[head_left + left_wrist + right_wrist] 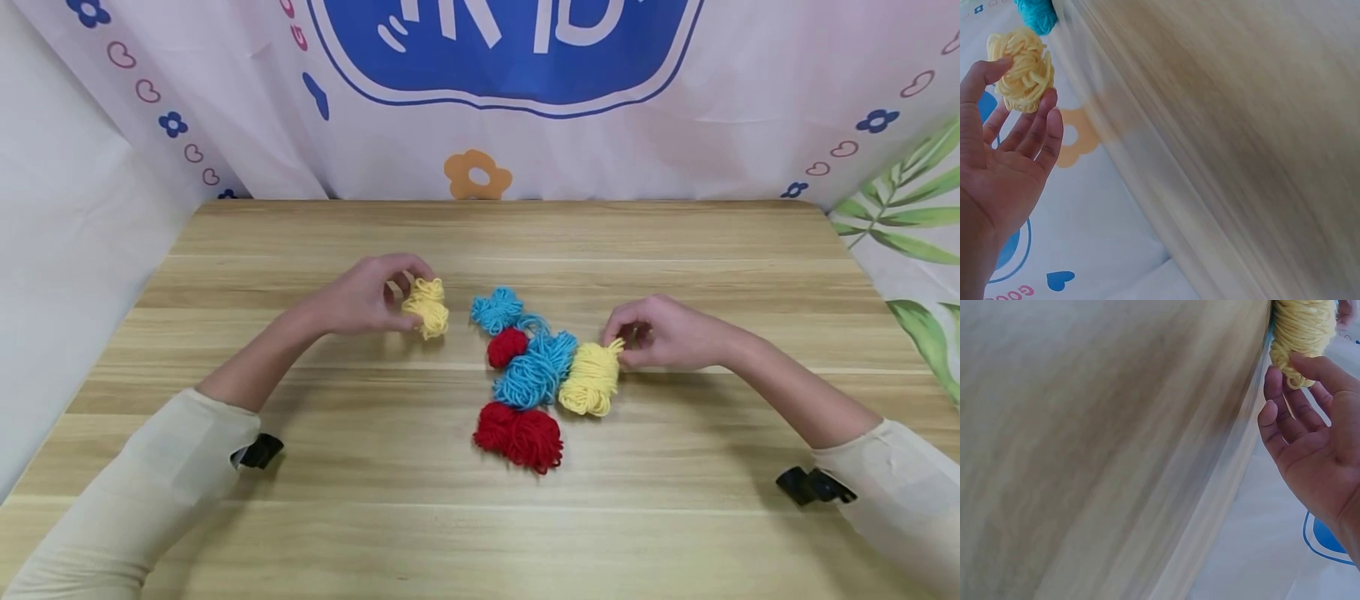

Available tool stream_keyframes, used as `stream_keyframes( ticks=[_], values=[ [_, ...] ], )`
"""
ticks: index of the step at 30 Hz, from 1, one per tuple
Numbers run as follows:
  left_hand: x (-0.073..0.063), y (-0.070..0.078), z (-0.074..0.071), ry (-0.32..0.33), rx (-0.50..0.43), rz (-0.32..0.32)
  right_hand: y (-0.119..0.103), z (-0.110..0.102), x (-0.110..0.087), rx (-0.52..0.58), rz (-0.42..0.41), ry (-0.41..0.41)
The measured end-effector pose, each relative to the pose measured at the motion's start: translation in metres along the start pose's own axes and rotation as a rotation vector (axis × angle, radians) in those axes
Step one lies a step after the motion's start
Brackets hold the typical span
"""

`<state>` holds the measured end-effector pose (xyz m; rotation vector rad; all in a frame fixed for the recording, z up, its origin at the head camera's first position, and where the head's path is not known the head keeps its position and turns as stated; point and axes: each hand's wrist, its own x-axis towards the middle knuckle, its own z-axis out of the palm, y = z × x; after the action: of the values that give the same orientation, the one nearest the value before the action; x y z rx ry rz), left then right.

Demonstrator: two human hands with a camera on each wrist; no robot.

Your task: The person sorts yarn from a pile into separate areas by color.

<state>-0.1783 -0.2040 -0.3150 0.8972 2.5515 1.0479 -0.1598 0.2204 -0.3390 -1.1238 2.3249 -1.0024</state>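
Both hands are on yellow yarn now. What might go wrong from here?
1. The right hand pinches the larger yellow bundle near its looped end, so it might swing or slip if lifted.
2. That bundle lies close beside the large blue bundle; strands could catch and drag it along.
3. The left hand pinches the small yellow bundle, whose loose loops might snag on a finger and unravel.

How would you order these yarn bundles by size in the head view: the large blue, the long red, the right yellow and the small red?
Largest to smallest, as they look:
1. Large blue bundle and long red bundle: too alike to rank
2. Right yellow bundle
3. Small red bundle
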Motion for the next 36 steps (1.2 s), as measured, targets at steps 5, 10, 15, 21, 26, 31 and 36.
stream_keyframes(
  ticks=[5, 10, 15, 21, 26, 31, 36],
  values=[
    [-0.002, -0.003, -0.003, 0.016, 0.0, -0.023, 0.0, 0.0, 0.0, 0.014, -0.001, 0.003],
    [-0.003, -0.008, -0.005, 0.03, 0.012, -0.038, 0.0, 0.0, 0.0, 0.032, 0.003, 0.01],
    [-0.004, -0.01, -0.008, 0.038, 0.026, -0.042, -0.001, -0.001, 0.0, 0.042, 0.02, 0.017],
    [-0.005, -0.013, -0.011, 0.046, 0.027, -0.067, 0.001, -0.001, 0.0, 0.054, -0.002, 0.023],
    [-0.006, -0.017, -0.015, 0.061, 0.036, -0.079, 0.002, -0.001, 0.0, 0.059, -0.035, 0.029],
    [-0.008, -0.02, -0.019, 0.071, 0.058, -0.109, 0.002, -0.002, -0.002, 0.071, -0.051, 0.038],
    [-0.01, -0.024, -0.024, 0.092, 0.079, -0.136, 0.003, -0.003, -0.004, 0.083, -0.058, 0.046]
  ],
)
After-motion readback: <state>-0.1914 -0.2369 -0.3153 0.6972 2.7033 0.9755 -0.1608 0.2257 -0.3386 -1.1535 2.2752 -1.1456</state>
